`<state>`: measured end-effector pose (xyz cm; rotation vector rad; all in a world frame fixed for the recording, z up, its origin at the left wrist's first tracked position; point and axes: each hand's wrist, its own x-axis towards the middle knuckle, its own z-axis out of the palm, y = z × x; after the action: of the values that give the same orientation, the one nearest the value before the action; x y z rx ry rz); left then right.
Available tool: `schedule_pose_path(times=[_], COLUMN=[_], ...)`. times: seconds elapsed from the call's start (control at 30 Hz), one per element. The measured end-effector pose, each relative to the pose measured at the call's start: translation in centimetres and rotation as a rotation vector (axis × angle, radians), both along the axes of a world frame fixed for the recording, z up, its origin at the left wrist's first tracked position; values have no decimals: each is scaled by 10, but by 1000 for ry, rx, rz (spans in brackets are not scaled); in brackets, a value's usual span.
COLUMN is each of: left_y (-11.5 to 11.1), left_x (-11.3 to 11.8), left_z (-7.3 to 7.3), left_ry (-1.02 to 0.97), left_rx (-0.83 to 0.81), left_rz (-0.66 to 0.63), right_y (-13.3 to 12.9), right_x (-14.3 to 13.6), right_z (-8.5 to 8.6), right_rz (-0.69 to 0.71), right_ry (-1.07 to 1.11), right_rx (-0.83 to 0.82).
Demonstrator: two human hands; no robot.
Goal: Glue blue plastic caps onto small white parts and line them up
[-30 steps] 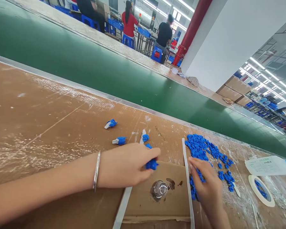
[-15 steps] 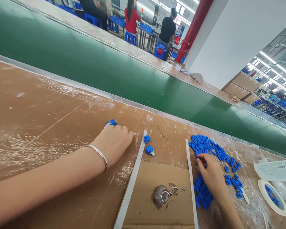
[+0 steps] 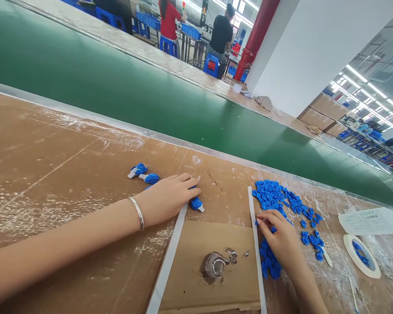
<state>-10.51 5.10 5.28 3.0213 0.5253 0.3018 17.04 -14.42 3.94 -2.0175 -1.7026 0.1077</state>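
Observation:
My left hand (image 3: 172,196) reaches over the left white strip (image 3: 170,257), its fingers at the small blue pieces on white tabs; what lies under them is partly hidden. A blue piece (image 3: 196,204) shows just below the fingertips, and two more blue pieces (image 3: 151,178) lie left of the hand. My right hand (image 3: 280,233) pinches a small blue piece (image 3: 257,222) by the right white strip (image 3: 250,205), beside the pile of blue pieces (image 3: 269,194). Between the strips, a small clear cup (image 3: 214,265) stands on a cardboard sheet (image 3: 229,240).
A tape roll (image 3: 362,256) and a paper sheet (image 3: 373,221) lie at the right. A cotton swab (image 3: 353,294) is at the lower right. Beyond the table runs a green belt (image 3: 183,109); people sit and stand past it, near a red pipe (image 3: 255,39).
My left hand has moved right to the blue pieces by the strip, uncovering pieces at its left. My right hand has drawn slightly left from the pile with a blue piece. The view has shifted.

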Motion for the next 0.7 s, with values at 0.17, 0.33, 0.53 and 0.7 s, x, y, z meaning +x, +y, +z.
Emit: schedule_pose_path(times=[0.17,0.33,0.53,0.7], left_y=[3,11,16,14], left_x=[2,2,3,5], left_z=[1,1,1,4], left_ry=[86,74,24,-28], left_rx=[38,-90,-245,-360], left_rz=[24,75,154,214], right_y=[-4,-2,3,8], right_x=[-7,-7,-13,-18], right_z=[-18,-25,-24,-22], right_rz=[14,14,-28,-74], right_ry=[-100,-167,-214,-238], right_rx=[56,88,95,91])
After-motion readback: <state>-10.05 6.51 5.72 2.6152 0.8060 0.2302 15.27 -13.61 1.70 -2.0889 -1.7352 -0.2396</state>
